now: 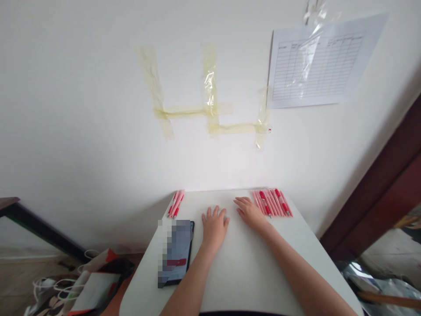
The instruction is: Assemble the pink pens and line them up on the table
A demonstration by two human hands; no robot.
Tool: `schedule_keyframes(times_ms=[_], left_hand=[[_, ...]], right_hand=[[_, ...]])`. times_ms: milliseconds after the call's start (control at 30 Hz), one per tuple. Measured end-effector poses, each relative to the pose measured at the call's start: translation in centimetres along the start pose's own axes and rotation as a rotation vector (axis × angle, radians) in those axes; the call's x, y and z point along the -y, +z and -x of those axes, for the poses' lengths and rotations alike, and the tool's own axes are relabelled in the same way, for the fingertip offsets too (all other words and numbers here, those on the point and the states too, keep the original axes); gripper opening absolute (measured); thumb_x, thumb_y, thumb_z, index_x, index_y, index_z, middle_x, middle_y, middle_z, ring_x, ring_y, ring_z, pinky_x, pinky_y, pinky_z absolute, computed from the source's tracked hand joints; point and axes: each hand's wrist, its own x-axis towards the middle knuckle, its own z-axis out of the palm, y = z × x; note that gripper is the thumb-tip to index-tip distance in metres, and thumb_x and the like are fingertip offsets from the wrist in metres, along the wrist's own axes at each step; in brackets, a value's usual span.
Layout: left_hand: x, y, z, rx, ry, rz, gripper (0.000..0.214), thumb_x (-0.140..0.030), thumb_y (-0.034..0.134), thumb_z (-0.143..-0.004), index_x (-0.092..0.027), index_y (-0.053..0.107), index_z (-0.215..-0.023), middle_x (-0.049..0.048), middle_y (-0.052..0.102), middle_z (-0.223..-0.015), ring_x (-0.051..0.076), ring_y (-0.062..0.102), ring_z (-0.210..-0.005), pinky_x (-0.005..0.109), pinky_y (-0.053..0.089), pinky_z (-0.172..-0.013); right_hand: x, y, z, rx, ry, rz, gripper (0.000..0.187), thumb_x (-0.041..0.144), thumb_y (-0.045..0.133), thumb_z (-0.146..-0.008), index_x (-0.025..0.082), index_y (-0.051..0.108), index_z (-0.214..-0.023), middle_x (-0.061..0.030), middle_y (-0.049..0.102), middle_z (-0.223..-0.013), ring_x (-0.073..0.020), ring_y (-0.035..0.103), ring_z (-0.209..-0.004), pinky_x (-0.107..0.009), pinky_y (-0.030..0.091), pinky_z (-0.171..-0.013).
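Observation:
My left hand (215,226) lies flat on the white table (237,267), fingers spread, with nothing in it. To its right, my right hand (249,211) also rests on the tabletop, fingers stretched out toward the left and holding nothing. Just beyond the right hand, a row of pink and red pens (274,202) lies side by side at the back right corner. A smaller group of similar pens (176,204) sits at the back left corner. A phone (179,259), its screen partly blurred out, lies left of my left forearm.
The table's back edge meets a white wall bearing strips of yellowish tape (184,113) and a taped-up printed sheet (315,66). Bags and white cables (62,285) crowd the floor at left. A dark red wooden frame (378,184) stands at right.

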Motion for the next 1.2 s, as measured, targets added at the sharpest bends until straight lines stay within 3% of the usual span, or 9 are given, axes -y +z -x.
schedule_keyframes(times_ms=[300,467,533,600,700,833,933,1000,1200], left_hand=[[-0.6,-0.4,0.2,0.012,0.018,-0.080,0.044,-0.040,0.040,-0.099,-0.031,0.057,-0.139,0.0086,0.050,-0.153,0.036,0.040,-0.142,0.063,0.034,-0.114],[-1.0,-1.9,0.5,0.052,0.080,-0.143,0.042,-0.037,0.044,-0.098,-0.029,0.058,-0.137,0.0105,0.055,-0.148,0.035,0.048,-0.135,0.065,0.031,-0.114],[-0.9,-3.0,0.4,0.084,0.107,-0.142,0.037,-0.033,0.047,-0.096,-0.028,0.064,-0.128,0.0105,0.062,-0.138,0.033,0.055,-0.126,0.062,0.034,-0.112],[-0.6,-4.5,-0.1,0.124,0.110,-0.148,0.030,-0.027,0.045,-0.095,-0.025,0.071,-0.111,0.0101,0.071,-0.115,0.028,0.063,-0.112,0.056,0.037,-0.109],[0.7,-6.7,-1.6,0.088,0.060,-0.195,0.033,-0.023,0.040,-0.096,-0.021,0.073,-0.100,0.0116,0.072,-0.102,0.026,0.064,-0.104,0.050,0.039,-0.105],[4.3,-8.5,-4.1,0.041,-0.124,-0.284,0.031,-0.024,0.044,-0.093,-0.016,0.072,-0.103,0.0158,0.069,-0.111,0.031,0.059,-0.113,0.047,0.041,-0.099],[7.3,-8.5,-5.6,-0.030,-0.311,-0.294,0.036,-0.026,0.043,-0.093,-0.015,0.068,-0.116,0.0185,0.059,-0.132,0.034,0.053,-0.122,0.048,0.042,-0.098],[9.0,-8.0,-6.2,0.002,-0.487,-0.246,0.041,-0.026,0.043,-0.093,-0.018,0.061,-0.129,0.0190,0.054,-0.140,0.036,0.050,-0.125,0.050,0.044,-0.096],[11.0,-6.8,-6.5,0.063,-0.532,-0.192,0.054,-0.015,0.028,-0.094,-0.026,0.053,-0.140,0.0173,0.058,-0.135,0.032,0.056,-0.119,0.044,0.050,-0.087]], right_hand=[[0.0,-0.2,0.1,0.068,0.025,-0.061,0.038,0.020,0.049,-0.098,0.017,0.066,-0.131,-0.0118,0.063,-0.138,-0.0252,0.051,-0.131,-0.043,0.041,-0.114],[0.0,-0.1,0.2,0.057,0.031,-0.074,0.037,0.021,0.048,-0.098,0.017,0.067,-0.130,-0.0114,0.063,-0.138,-0.0251,0.051,-0.131,-0.043,0.042,-0.113],[-0.1,-0.1,0.3,0.053,0.027,-0.077,0.037,0.022,0.048,-0.098,0.018,0.067,-0.130,-0.0110,0.063,-0.137,-0.0251,0.051,-0.130,-0.043,0.042,-0.113],[-0.2,0.0,0.3,0.049,0.023,-0.079,0.037,0.023,0.048,-0.099,0.019,0.067,-0.130,-0.0104,0.064,-0.137,-0.0251,0.052,-0.130,-0.043,0.042,-0.113],[-0.2,-0.1,0.4,0.047,0.017,-0.083,0.037,0.023,0.048,-0.099,0.020,0.067,-0.130,-0.0102,0.064,-0.136,-0.0250,0.052,-0.130,-0.044,0.043,-0.113],[-0.1,-0.2,0.4,0.053,0.021,-0.083,0.037,0.024,0.048,-0.099,0.020,0.067,-0.130,-0.0104,0.063,-0.137,-0.0251,0.052,-0.131,-0.044,0.043,-0.113],[-0.1,-0.2,0.4,0.057,0.024,-0.078,0.036,0.024,0.048,-0.099,0.019,0.067,-0.130,-0.0104,0.063,-0.137,-0.0250,0.052,-0.130,-0.044,0.043,-0.113],[-0.2,-0.2,0.4,0.056,0.024,-0.078,0.037,0.025,0.048,-0.099,0.019,0.067,-0.130,-0.0103,0.063,-0.138,-0.0247,0.051,-0.131,-0.043,0.042,-0.113],[-0.4,-0.1,0.4,0.055,0.028,-0.085,0.036,0.024,0.048,-0.099,0.020,0.066,-0.130,-0.0100,0.063,-0.138,-0.0248,0.051,-0.131,-0.043,0.042,-0.113]])
